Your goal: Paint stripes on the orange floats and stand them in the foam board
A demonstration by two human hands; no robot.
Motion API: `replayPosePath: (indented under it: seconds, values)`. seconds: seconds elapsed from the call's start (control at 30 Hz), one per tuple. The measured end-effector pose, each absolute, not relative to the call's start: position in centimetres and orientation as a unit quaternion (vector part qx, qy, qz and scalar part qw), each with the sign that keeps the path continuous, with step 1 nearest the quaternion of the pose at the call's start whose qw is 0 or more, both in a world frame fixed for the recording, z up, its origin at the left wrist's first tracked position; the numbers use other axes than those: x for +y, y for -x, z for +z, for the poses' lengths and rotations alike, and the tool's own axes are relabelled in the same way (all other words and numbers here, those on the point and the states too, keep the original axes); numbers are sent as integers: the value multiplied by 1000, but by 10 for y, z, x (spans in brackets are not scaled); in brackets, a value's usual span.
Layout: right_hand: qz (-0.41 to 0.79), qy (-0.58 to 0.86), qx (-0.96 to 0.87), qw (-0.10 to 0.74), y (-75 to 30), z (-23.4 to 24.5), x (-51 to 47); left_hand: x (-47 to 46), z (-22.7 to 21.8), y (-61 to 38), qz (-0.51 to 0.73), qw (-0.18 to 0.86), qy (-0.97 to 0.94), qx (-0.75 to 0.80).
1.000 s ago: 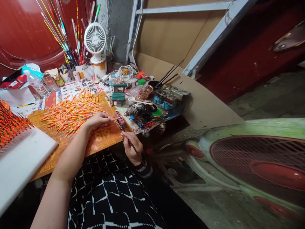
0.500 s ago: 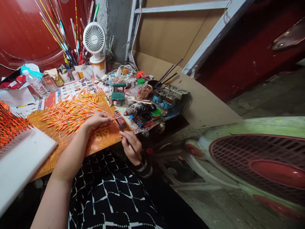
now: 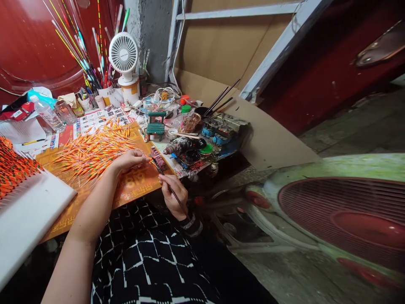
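L hand (image 3: pixel 128 161): fingers pinching small orange float (image 3: pixel 152 159) over mat (image 3: pixel 134 190) | R hand (image 3: pixel 173 197): gripping thin brush (image 3: pixel 169 188), tip at float | hands close, likely steadying fine work | float pile (image 3: pixel 95 152) within reach

Left hand (image 3: pixel 129 161) holds a float (image 3: pixel 153 159), right hand (image 3: pixel 173 197) a paintbrush (image 3: pixel 158 167).

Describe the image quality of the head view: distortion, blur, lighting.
Head view: wide-angle stretching swells the round red grille at lower right, which also looks soft; the orange fishing floats look sharp and well lit; dark shadow lies beneath the right hand.
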State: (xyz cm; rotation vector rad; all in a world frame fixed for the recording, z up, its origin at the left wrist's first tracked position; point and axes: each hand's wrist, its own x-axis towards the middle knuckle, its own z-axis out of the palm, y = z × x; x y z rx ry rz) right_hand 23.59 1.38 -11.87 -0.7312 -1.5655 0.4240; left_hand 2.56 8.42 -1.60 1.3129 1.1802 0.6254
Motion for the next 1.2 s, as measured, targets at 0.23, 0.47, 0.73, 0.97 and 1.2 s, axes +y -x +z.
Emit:
replayPosePath:
  seconds: [0.23,0.47,0.73,0.97,1.2]
  values:
    - [187,279,-702,628,-224,-114,-11,86,-15,-27,273,591,-576,495]
    - [174,242,-733,611,-213,-112,-21,84,-17,-27,272,585,-578,501]
    - [162,251,-734,610,-208,-120,-20,84,-20,-27,278,589,-563,508]
    - [151,259,-732,611,-207,-118,-20,82,-17,-29,290,583,-563,509]
    - [152,265,-732,609,-206,-117,-20,84,-20,-27,292,585,-570,497]
